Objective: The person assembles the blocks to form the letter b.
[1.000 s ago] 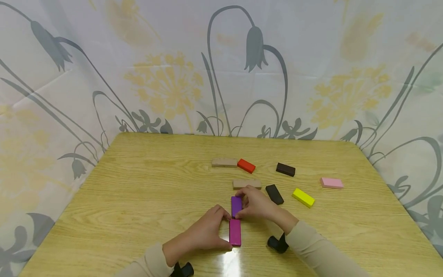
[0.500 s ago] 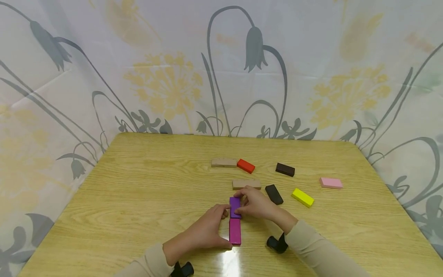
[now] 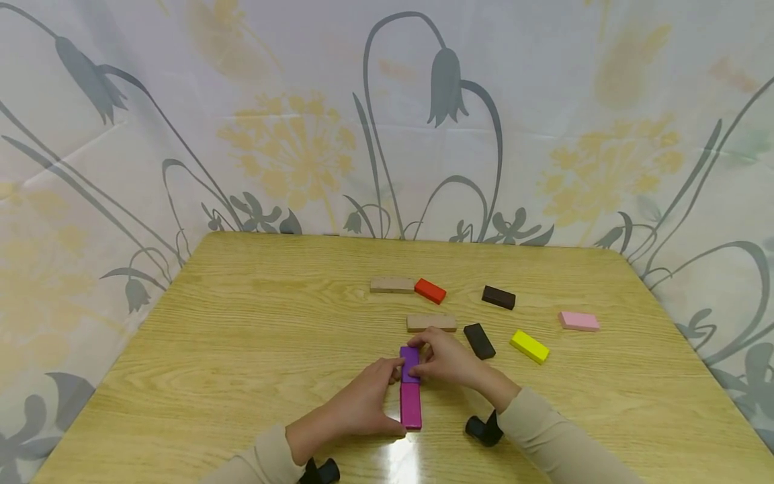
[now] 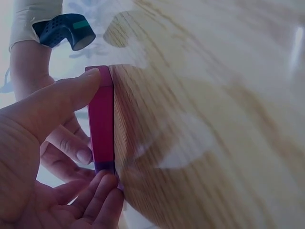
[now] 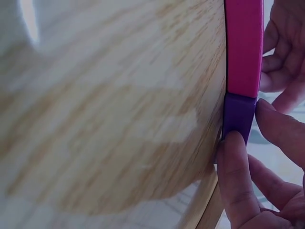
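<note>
Left hand: thumb and fingers spread wide, thumb touching the magenta block at its near end, fingertips by the purple block, contact hard to judge | Right hand: thumb and finger pinch the purple block | both blocks: end to end, touching, on the wooden table

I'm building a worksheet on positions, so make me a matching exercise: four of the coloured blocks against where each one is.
1. magenta block
2. purple block
3. red block
4. pink block

A. farthest right of the blocks
B. nearest the person
C. at the right end of the farther wooden block
D. pinched by the right hand

Pairs: 1-B, 2-D, 3-C, 4-A
</note>
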`<state>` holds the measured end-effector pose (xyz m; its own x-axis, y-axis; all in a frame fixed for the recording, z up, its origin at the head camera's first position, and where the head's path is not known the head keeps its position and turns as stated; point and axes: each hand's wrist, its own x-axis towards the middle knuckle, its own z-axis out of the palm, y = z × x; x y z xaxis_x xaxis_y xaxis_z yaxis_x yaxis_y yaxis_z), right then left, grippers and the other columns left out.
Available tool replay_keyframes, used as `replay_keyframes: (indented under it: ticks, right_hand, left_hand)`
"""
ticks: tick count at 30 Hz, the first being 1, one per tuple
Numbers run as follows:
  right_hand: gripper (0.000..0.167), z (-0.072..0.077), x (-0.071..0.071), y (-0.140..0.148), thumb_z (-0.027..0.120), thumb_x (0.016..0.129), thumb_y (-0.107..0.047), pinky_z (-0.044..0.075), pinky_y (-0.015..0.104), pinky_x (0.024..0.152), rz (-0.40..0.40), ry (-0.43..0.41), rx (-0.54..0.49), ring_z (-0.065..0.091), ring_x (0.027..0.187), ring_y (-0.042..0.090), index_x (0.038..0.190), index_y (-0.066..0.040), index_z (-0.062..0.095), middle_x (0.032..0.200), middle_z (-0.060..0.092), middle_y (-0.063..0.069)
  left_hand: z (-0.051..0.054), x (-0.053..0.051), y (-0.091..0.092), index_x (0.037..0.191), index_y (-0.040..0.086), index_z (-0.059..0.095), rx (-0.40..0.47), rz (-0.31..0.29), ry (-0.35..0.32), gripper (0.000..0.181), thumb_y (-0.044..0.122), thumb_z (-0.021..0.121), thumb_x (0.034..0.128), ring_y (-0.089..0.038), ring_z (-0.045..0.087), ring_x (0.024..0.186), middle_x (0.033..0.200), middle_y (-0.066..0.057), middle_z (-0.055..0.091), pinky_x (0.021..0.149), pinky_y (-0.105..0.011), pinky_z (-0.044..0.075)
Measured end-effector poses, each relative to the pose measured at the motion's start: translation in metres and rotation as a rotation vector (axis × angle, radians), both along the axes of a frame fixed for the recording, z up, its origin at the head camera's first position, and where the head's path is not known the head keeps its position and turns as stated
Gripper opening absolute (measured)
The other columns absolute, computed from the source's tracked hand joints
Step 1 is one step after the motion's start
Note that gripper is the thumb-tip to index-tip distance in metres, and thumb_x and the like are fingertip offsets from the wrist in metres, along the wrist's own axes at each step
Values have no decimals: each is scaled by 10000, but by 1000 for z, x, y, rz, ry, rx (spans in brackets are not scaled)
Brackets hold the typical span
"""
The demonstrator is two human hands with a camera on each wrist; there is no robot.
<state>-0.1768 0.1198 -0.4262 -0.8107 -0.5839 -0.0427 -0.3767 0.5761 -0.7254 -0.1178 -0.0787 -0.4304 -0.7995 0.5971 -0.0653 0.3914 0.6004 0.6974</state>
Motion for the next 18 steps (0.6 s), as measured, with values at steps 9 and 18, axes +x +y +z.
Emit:
replay_keyframes:
  ticks: [9, 18]
  right_hand:
    - [375, 0, 0, 0, 757, 775, -85, 475, 214, 566, -4, 7, 6, 539, 672, 76, 1087, 59, 607, 976, 537, 78]
    - [383, 1, 1, 2, 764, 771, -104, 472, 208, 560, 6, 27, -9, 531, 661, 69, 1074, 71, 607, 956, 542, 88]
  left_hand:
    - [0, 0, 1, 1398, -37, 294, 43, 7, -45, 969, 249, 853, 660, -105, 462, 981, 1030, 46, 464, 872, -241, 419]
    - [-1, -1, 1, 1389, -29, 312, 66, 15, -46, 959, 231, 862, 648, -87, 476, 923, 970, 64, 476, 829, -234, 430]
